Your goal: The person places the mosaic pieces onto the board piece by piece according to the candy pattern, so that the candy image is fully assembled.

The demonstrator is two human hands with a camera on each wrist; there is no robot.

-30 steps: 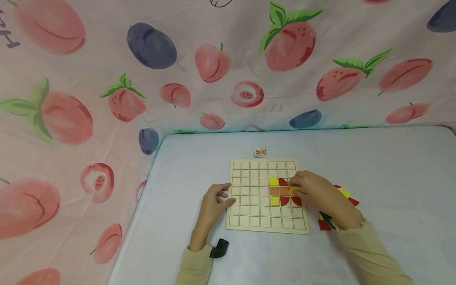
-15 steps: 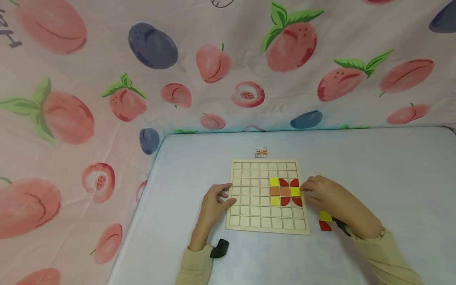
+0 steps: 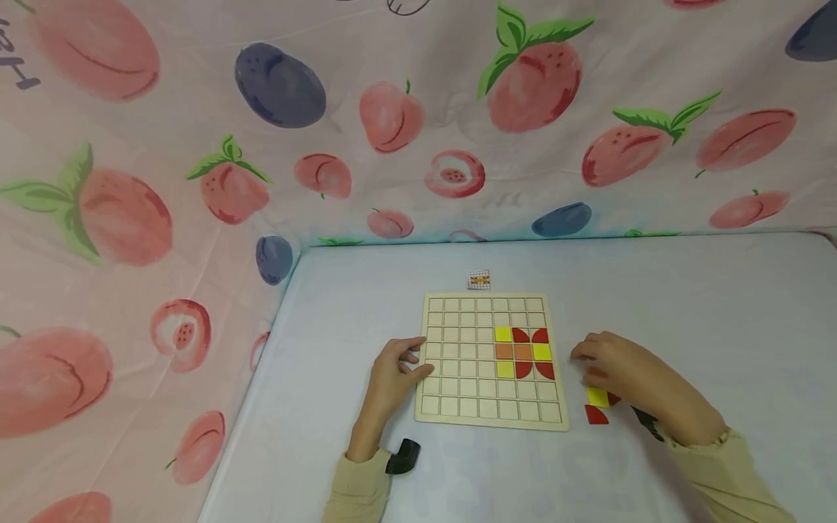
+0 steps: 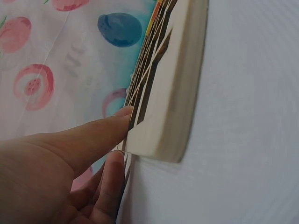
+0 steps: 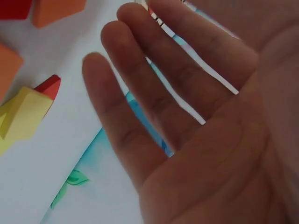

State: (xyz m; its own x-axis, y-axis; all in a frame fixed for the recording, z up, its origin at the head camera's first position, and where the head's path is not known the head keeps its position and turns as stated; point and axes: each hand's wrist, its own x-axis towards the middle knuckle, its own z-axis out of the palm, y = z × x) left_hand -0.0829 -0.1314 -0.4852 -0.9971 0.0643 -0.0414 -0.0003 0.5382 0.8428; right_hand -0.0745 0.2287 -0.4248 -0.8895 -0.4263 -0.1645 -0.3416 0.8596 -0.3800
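A pale wooden grid board [image 3: 458,392] lies flat, with yellow, orange and red pieces [image 3: 522,351] in cells at its right side. At the board's left edge is my left hand [image 3: 391,374], thumb and fingertips touching the rim; the left wrist view shows this hand [image 4: 70,163] against the board's edge [image 4: 173,116]. Right of the board, my right hand [image 3: 628,370] hovers by loose pieces [image 3: 598,396], partly covering them. In the right wrist view the fingers of this hand [image 5: 187,102] are extended and hold nothing, beside yellow [image 5: 29,114] and orange pieces.
A small printed pattern card [image 3: 479,280] lies just beyond the board's far edge. A loose red piece [image 3: 596,415] sits close to the board's near right corner. Fruit-print cloth [image 3: 418,174] rises behind and to the left of the white surface.
My right hand has drawn back from the board's right cells to the loose pieces, uncovering the yellow and red pieces there. My left hand has stayed at the left edge.
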